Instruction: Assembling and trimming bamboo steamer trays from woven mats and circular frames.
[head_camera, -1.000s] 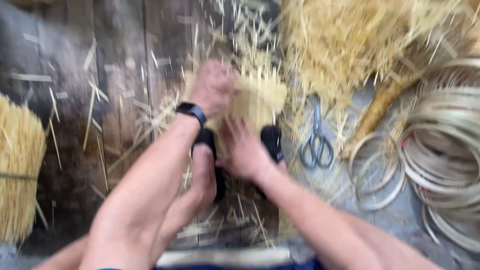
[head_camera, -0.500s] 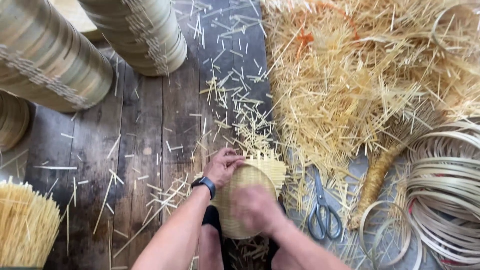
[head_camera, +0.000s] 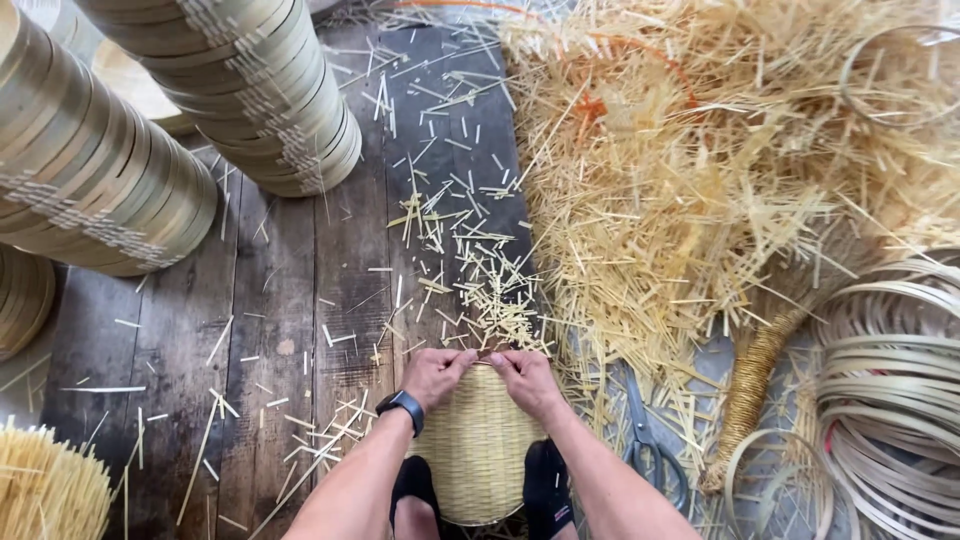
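Both hands shifted to woven mat (head_camera: 478, 450) far edge, left hand (head_camera: 437, 375), right hand (head_camera: 524, 381) pinching it

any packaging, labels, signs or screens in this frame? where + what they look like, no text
No packages, labels or signs.
Smartwatch: on the left wrist, small dark rectangular face on a black band; the only screen, and nothing shows on it.
Both hands, left hand and right hand, grip the top edge of a round woven bamboo mat, pale yellow and unmarked.
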